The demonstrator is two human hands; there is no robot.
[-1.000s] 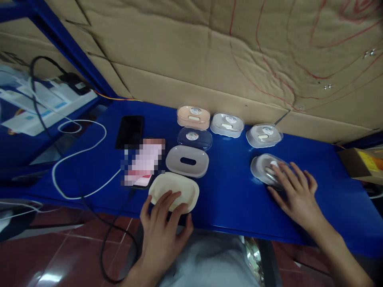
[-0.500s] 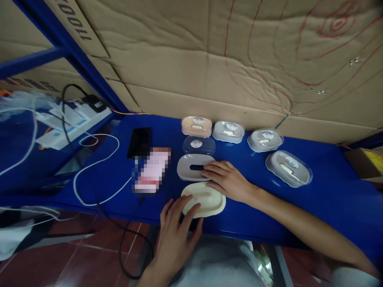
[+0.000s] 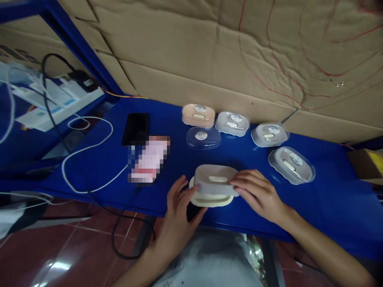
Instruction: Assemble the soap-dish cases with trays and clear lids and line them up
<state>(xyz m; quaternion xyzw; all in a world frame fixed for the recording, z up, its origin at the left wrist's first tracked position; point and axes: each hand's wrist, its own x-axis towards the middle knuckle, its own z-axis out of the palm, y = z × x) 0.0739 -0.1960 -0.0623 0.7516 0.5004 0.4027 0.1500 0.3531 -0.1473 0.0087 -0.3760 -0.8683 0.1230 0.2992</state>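
A grey soap dish tray with a slot in its middle sits slightly tilted over a cream soap dish base. Cream shows through the slot. My right hand grips the grey tray at its right end, thumb and fingers closed on the rim. Around the left end of the cream base curls my left hand, its thumb at the front edge and fingertips by the grey tray's left side. Behind the pair lies a clear lid with a round label, flat on the blue table.
Lidded soap dishes line the back: a peach one, a white one and a grey one. Another lidded dish is at right. Two phones, a black one and a lit one, lie left, beside a white cable.
My right hand left the lidded dish at right, reached across and took the grey tray, lifting it forward onto the cream base. My left hand stayed at the base.
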